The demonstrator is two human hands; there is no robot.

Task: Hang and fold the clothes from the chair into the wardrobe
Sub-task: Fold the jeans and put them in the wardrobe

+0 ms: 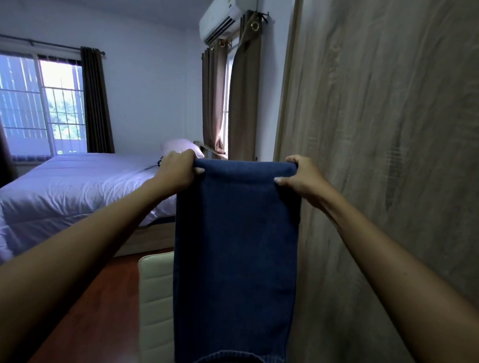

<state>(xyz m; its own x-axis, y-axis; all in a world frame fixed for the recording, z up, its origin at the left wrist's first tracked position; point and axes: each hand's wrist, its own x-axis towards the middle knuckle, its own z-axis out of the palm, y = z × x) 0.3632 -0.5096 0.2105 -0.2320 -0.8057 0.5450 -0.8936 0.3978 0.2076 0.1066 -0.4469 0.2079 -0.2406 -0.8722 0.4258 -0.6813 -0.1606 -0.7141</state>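
A dark blue denim garment (235, 259) hangs doubled over in front of me, its hem near the bottom of the view. My left hand (178, 168) grips the top fold at its left end. My right hand (299, 176) grips the right end, thumb on the near side. Both arms are stretched forward at about chest height. Behind the garment's lower left stands the cream padded chair (154, 301). The wardrobe (386, 161), a pale wood-grain panel, fills the right side; its door looks closed.
A bed (65, 191) with a white duvet and a pillow (180, 146) lies to the left. Brown curtains (244, 98) hang beside the wardrobe under an air conditioner (222, 16). A barred window (39, 107) is at far left. Red-brown wooden floor (96, 298) lies between bed and chair.
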